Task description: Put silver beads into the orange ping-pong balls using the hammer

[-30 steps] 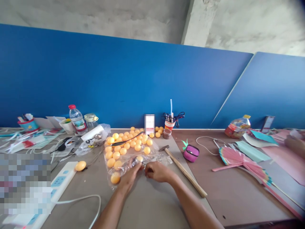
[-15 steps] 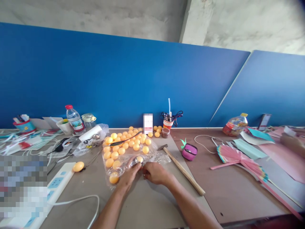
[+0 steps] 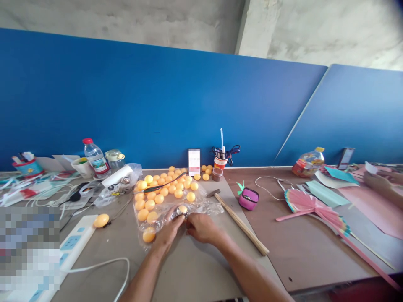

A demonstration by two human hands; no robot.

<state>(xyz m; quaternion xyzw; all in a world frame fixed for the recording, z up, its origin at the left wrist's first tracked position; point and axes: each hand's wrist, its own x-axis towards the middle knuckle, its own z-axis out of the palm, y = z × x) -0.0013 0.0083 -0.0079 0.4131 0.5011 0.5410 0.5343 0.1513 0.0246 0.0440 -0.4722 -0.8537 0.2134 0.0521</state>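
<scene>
Desk [image 3: 195, 268]: clear plastic bag [image 3: 215, 207] spread ahead of me. Cluster of orange balls [image 3: 178, 193] there, can't tell which are in or on it. Hammer [image 3: 242, 225] just right. My right grip [image 3: 203, 227] is curled, can't tell if pinching anything; left grip [image 3: 170, 230], beside it, pinches one orange ball [image 3: 181, 210], bag's near edge.
</scene>
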